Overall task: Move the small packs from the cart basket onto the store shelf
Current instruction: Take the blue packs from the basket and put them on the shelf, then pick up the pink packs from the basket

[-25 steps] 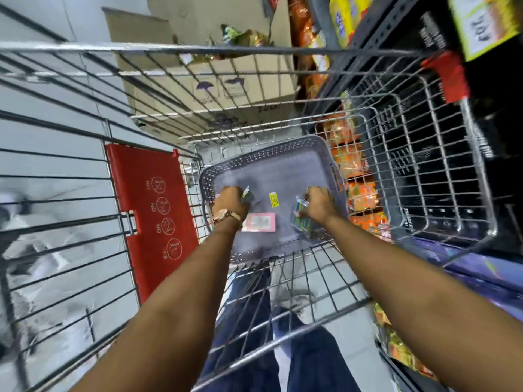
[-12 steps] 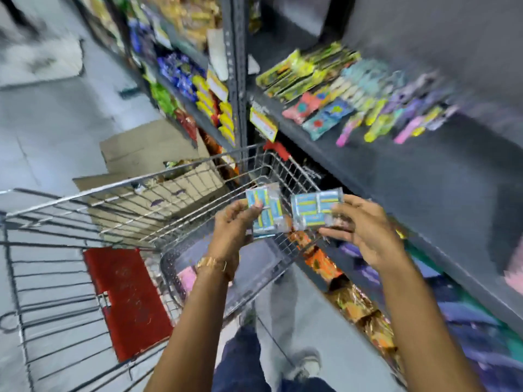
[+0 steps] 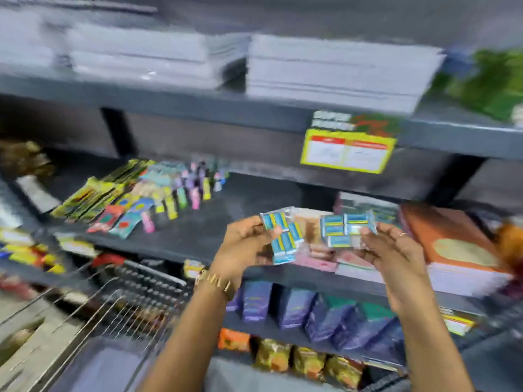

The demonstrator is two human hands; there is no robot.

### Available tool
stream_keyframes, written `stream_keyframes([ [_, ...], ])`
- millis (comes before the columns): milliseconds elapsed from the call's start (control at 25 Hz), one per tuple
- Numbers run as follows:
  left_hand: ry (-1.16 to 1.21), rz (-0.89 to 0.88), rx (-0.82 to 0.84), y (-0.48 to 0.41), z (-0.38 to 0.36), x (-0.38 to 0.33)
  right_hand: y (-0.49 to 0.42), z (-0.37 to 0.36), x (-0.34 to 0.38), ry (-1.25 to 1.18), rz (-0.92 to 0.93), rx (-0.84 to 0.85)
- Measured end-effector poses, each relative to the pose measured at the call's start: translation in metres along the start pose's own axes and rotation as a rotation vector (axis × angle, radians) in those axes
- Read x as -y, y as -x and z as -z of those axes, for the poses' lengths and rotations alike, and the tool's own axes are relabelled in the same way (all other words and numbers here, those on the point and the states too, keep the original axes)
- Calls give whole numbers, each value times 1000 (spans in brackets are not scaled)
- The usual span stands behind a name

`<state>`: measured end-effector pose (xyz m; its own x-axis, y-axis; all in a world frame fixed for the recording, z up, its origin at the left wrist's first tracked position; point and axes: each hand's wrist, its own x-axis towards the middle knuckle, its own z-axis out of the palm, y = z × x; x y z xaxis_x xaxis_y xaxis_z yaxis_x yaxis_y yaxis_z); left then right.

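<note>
My left hand [image 3: 243, 244] grips one small clear pack of blue and yellow pieces [image 3: 283, 236], tilted on its end. A second small pack [image 3: 345, 229] of the same kind lies flat in my right hand [image 3: 387, 247]. Both packs hang in the air just in front of the dark middle shelf [image 3: 215, 222], above its front edge. The grey basket [image 3: 107, 366] sits in the wire cart [image 3: 93, 312] at the lower left, well below my hands. The picture is blurred by motion.
Rows of small colourful packs [image 3: 147, 193] fill the shelf's left part. Stacked books and an orange-covered one [image 3: 450, 244] lie at its right. A yellow price tag [image 3: 348, 151] hangs from the shelf above. Purple and green bags [image 3: 325, 312] line the lower shelf.
Both hands have lifted a pack each out of the basket and carried them up and right to the shelf. My view has swung from the cart to the shelves.
</note>
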<state>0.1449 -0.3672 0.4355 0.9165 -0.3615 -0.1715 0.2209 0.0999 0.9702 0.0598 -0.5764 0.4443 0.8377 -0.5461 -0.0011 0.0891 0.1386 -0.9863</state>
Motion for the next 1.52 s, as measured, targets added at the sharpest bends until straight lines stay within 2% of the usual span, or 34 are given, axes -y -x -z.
stream_keyframes([
  [80,-102,-26,107,-31,-51,-5,-16,45,8,-11,33,-150],
  [160,-233,-65,130,-64,-101,-4,-34,79,9,34,1,-254],
  [240,-506,-122,119,-94,-143,3,-52,97,3,142,-78,-278],
  [320,-867,-147,90,-116,-165,13,-69,103,-11,465,-123,-282],
  [440,-1340,-160,90,-129,-175,29,-80,96,-28,1154,-108,-319],
  [560,-1639,-263,76,-128,-179,45,-78,87,-32,1533,-85,-311],
  [680,-1733,-367,20,-121,-175,57,-76,88,-38,1629,-107,-268],
  [840,-1628,-403,26,-109,-152,56,-67,78,-34,1688,-79,-213],
  [960,-1510,-494,-79,-90,-111,51,-52,39,-33,1606,173,-191],
  [1000,-1460,-526,-142,-83,-95,48,-44,20,-34,1542,293,-145],
  [1080,-1381,-536,-281,-64,-49,43,-23,-35,-45,1405,505,61],
  [1160,-1337,-466,-436,-42,10,44,4,-98,-64,1301,600,319],
  [1240,-1293,-318,-605,-11,83,60,34,-160,-88,1181,660,529],
  [1360,-1104,39,-810,53,194,112,79,-240,-133,1050,646,845],
  [1480,-840,606,-857,131,274,187,132,-314,-200,1189,554,1306],
  [1520,-733,735,-867,153,293,218,154,-336,-225,1251,505,1456],
])
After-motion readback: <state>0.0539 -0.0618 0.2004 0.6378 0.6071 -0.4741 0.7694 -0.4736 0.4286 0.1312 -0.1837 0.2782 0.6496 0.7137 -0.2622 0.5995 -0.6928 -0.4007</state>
